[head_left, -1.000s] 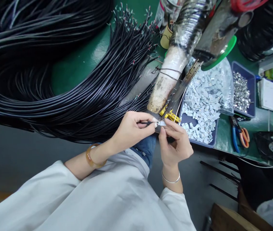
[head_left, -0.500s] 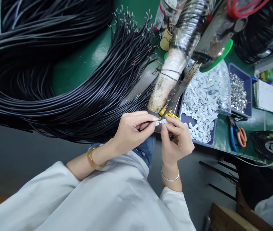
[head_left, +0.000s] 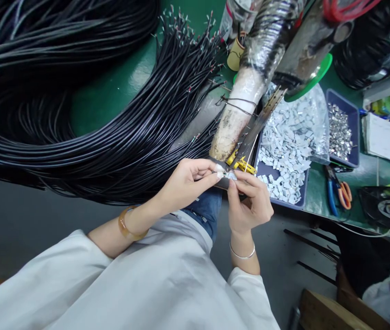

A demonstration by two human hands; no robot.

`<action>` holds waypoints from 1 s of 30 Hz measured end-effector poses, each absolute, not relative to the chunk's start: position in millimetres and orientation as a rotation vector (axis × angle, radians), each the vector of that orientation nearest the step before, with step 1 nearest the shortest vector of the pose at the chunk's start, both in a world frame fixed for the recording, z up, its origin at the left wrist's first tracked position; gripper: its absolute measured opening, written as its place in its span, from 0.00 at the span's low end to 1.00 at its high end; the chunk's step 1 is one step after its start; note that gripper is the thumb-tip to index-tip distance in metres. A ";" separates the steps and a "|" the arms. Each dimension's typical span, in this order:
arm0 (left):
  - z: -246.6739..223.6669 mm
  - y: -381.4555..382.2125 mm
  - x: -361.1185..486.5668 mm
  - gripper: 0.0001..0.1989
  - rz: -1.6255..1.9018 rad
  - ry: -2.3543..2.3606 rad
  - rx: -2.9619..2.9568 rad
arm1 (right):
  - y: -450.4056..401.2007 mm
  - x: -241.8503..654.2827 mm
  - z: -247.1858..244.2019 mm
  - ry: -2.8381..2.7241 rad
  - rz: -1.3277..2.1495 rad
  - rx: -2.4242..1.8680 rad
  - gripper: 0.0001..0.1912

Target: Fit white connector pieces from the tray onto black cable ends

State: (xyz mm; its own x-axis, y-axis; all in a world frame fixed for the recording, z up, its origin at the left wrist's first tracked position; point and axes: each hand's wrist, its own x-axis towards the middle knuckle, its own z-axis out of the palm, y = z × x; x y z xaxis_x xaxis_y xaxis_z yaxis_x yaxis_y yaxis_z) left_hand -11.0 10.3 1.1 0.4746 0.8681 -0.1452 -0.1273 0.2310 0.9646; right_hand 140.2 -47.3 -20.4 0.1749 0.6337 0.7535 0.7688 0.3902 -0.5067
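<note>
Just in front of the bench edge, the fingertips of my left hand (head_left: 195, 176) and my right hand (head_left: 250, 195) nearly meet. My left thumb and index finger pinch a tiny white-and-metal piece (head_left: 224, 174), too small to name exactly. Between my right thumb and fingers is a small pale-blue piece (head_left: 232, 176), like those in the tray on the right. Whether the two pieces touch, I cannot tell. Right behind my fingertips are a yellow clip (head_left: 243, 165) and a dark metal bar (head_left: 255, 133).
Many black cables (head_left: 140, 119) with stripped ends lie across the green bench at left. A duct (head_left: 239, 101) slants down behind my hands. At right are a blue tray (head_left: 275, 178) of pale pieces, a tray (head_left: 356, 123) of metal parts and pliers (head_left: 336, 192).
My left fingers have shifted their pinch, and more of the white-and-metal piece shows between the hands. Both hands have moved slightly left in the view.
</note>
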 end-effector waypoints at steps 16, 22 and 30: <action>2.4 1.4 -10.7 0.06 0.947 0.914 1.299 | -47.3 136.7 -20.3 -1.368 0.076 -1.335 0.06; -0.3 2.5 -17.6 0.06 0.926 0.813 1.277 | -51.7 140.5 -13.4 -1.157 0.593 -1.400 0.06; 5.0 12.2 -20.3 0.10 0.717 0.746 1.203 | -50.7 143.2 -14.4 -1.194 0.508 -1.333 0.06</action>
